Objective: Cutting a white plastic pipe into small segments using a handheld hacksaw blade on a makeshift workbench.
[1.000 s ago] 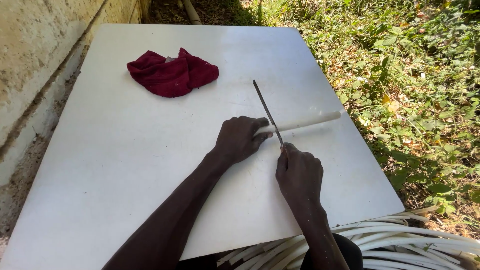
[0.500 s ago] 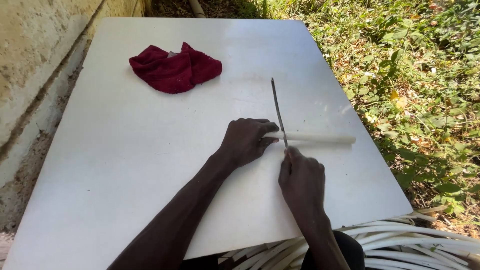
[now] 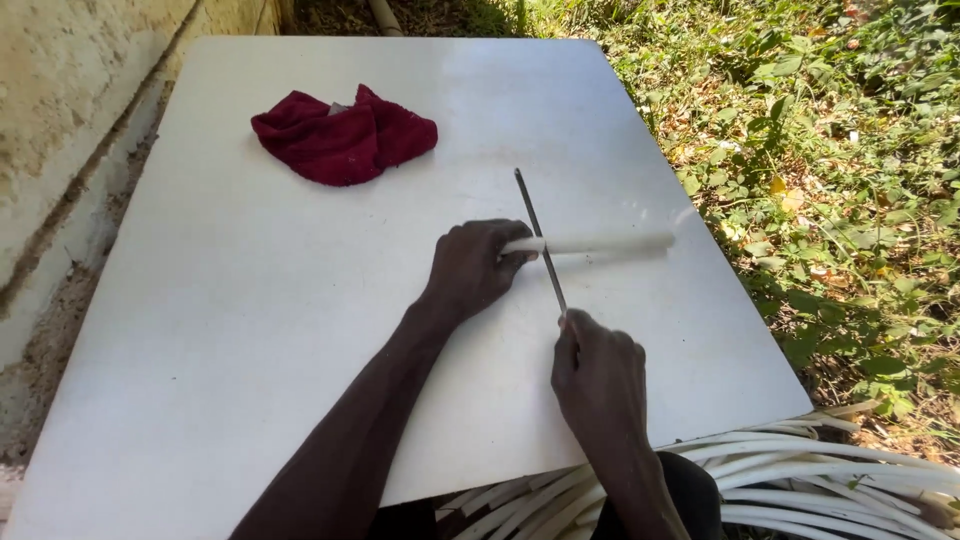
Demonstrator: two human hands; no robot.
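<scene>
My left hand [image 3: 472, 266] presses down on one end of a short white pipe [image 3: 610, 243] that lies across the white table [image 3: 230, 330]. My right hand [image 3: 598, 378] grips a thin dark saw blade [image 3: 538, 236] by its near end. The blade lies across the pipe, right beside my left fingers, and points away from me. The rest of the pipe sticks out to the right toward the table edge.
A crumpled dark red cloth [image 3: 343, 136] lies at the far left of the table. A concrete wall [image 3: 70, 110] runs along the left. Grass and weeds [image 3: 830, 150] fill the right. A bundle of white pipes [image 3: 800, 480] lies at the near edge below my arms.
The pipe has swung from slanted to level across the table. The blade has shifted nearer along the pipe, and both hands have moved slightly with it.
</scene>
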